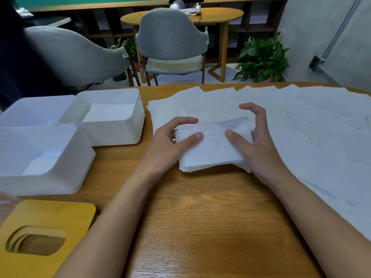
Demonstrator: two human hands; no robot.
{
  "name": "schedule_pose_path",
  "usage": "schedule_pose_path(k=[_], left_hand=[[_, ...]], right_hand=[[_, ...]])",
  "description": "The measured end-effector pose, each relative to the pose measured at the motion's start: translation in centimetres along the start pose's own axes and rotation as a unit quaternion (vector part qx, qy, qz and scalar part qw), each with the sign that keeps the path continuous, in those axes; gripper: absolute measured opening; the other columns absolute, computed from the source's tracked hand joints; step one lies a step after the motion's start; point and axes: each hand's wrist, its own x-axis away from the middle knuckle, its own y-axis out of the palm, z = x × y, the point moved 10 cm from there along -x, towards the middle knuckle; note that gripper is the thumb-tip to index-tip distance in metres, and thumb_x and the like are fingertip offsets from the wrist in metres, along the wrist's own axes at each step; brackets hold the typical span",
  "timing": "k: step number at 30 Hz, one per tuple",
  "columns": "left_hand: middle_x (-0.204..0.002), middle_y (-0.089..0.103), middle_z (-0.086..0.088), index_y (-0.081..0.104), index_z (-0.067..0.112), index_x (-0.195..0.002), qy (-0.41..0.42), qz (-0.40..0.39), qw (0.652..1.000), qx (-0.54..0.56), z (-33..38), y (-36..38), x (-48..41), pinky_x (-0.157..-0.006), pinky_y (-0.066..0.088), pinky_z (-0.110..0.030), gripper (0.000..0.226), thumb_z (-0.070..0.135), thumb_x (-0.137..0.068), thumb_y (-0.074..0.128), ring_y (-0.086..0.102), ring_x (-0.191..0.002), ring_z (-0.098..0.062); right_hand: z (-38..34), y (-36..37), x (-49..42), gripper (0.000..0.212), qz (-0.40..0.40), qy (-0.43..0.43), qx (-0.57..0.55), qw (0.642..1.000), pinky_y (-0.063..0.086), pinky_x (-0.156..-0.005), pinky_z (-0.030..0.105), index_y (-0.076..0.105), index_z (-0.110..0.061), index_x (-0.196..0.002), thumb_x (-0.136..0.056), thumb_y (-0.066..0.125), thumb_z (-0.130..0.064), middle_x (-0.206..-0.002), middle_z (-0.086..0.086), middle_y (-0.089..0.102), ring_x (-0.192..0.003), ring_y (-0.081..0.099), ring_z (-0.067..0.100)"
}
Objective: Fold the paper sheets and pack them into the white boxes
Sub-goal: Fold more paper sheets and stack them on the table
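Note:
A folded stack of white paper sheets (210, 149) lies on the wooden table (200, 227) in front of me. My left hand (170, 143) grips its left edge, thumb on top. My right hand (255, 141) holds its right edge, thumb pressed on top and fingers curled behind. Several unfolded paper sheets (291, 117) lie spread over the right and far side of the table. Three white boxes stand at the left: the far right one (112, 133) and the near one (46, 177) each hold folded paper, and the far left one (30, 111) looks empty.
A stack of yellow wooden lids (40, 233) with an oval slot lies at the near left corner. Beyond the table stand two grey chairs (170, 39), a round wooden table (220, 15) and a potted plant (263, 57).

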Motion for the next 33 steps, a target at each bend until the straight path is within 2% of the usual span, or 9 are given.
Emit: schedule_pose_path(k=[2,5,7,10,12,15,22,26,33], left_hand=[[-0.102,0.067,0.028,0.072,0.036,-0.12,0.014,0.021,1.0,0.001,0.1,-0.2,0.0,-0.067,0.048,-0.007,0.029,0.03,-0.092,0.08,0.06,-0.088,0.017],[-0.109,0.067,0.021,0.073,0.032,-0.119,0.021,0.034,0.999,-0.001,0.0,-0.3,-0.1,-0.067,0.048,-0.009,0.03,0.025,-0.091,0.082,0.062,-0.089,0.012],[-0.111,0.068,0.02,0.073,0.033,-0.119,0.024,0.017,1.0,0.001,0.0,0.0,-0.1,-0.071,0.05,-0.013,0.032,0.025,-0.09,0.083,0.063,-0.093,0.008],[-0.115,0.068,0.018,0.069,0.034,-0.124,0.049,0.017,0.998,-0.031,0.0,0.4,-0.2,-0.078,0.053,-0.016,0.032,0.03,-0.093,0.079,0.064,-0.103,0.004],[-0.118,0.067,0.018,0.064,0.034,-0.131,0.079,0.042,0.987,-0.133,0.1,0.2,-0.1,-0.087,0.051,-0.015,0.035,0.038,-0.097,0.073,0.061,-0.111,0.006],[-0.128,0.066,0.013,0.058,0.028,-0.14,0.098,0.04,0.966,-0.235,-0.5,0.4,-0.3,-0.101,0.047,-0.023,0.04,0.038,-0.102,0.065,0.057,-0.12,0.002],[-0.115,0.066,0.015,0.07,0.029,-0.121,0.126,-0.003,0.921,-0.369,-0.9,1.7,-0.3,-0.092,0.051,-0.031,0.029,0.042,-0.094,0.071,0.06,-0.111,-0.006],[-0.108,0.068,0.015,0.074,0.031,-0.115,0.142,-0.018,0.911,-0.387,-0.1,2.2,0.1,-0.087,0.054,-0.035,0.026,0.042,-0.092,0.075,0.062,-0.104,-0.005],[-0.096,0.072,0.011,0.078,0.025,-0.105,0.15,-0.046,0.908,-0.389,0.5,2.3,0.4,-0.084,0.056,-0.042,0.018,0.02,-0.088,0.077,0.066,-0.094,-0.01]], right_hand=[[-0.1,0.2,-0.1,0.053,-0.053,0.025,0.007,0.998,0.055,-0.077,0.019,0.039,-0.049,-0.138,-0.099,0.069,-0.03,-0.123,-0.011,0.064,-0.096,0.069,0.003],[-0.7,1.0,0.0,0.031,-0.156,0.034,0.026,0.987,0.05,-0.092,0.024,0.071,-0.045,-0.123,-0.092,0.067,-0.04,-0.12,-0.023,0.069,-0.111,0.063,-0.002],[-0.4,1.2,0.1,0.021,-0.181,0.041,0.053,0.981,0.04,-0.099,0.021,0.081,-0.046,-0.108,-0.093,0.067,-0.039,-0.121,-0.029,0.07,-0.115,0.056,-0.012],[0.2,0.4,-0.2,0.029,-0.14,0.034,0.104,0.984,0.035,-0.09,0.0,0.08,-0.049,-0.106,-0.098,0.07,-0.023,-0.118,-0.039,0.067,-0.113,0.052,-0.023],[0.4,-0.7,-0.5,0.031,-0.1,0.027,0.108,0.989,0.035,-0.089,-0.003,0.081,-0.044,-0.109,-0.098,0.07,-0.017,-0.117,-0.036,0.069,-0.114,0.054,-0.021],[0.4,-2.6,-0.8,0.033,-0.046,0.009,0.093,0.995,0.036,-0.09,-0.005,0.08,-0.034,-0.114,-0.097,0.069,-0.009,-0.121,-0.027,0.073,-0.117,0.057,-0.017],[1.9,-4.8,-0.5,0.031,0.061,-0.01,0.065,0.996,0.037,-0.099,0.0,0.08,-0.029,-0.113,-0.097,0.066,-0.005,-0.119,-0.023,0.074,-0.122,0.058,-0.012],[1.9,-4.7,-0.3,0.03,0.06,-0.019,0.061,0.996,0.041,-0.105,0.008,0.08,-0.026,-0.112,-0.096,0.065,-0.004,-0.118,-0.019,0.076,-0.122,0.061,-0.006],[2.2,-4.0,-0.4,0.031,0.046,-0.028,0.077,0.996,0.042,-0.108,0.013,0.08,-0.023,-0.112,-0.095,0.064,-0.002,-0.118,-0.017,0.076,-0.121,0.062,-0.005]])
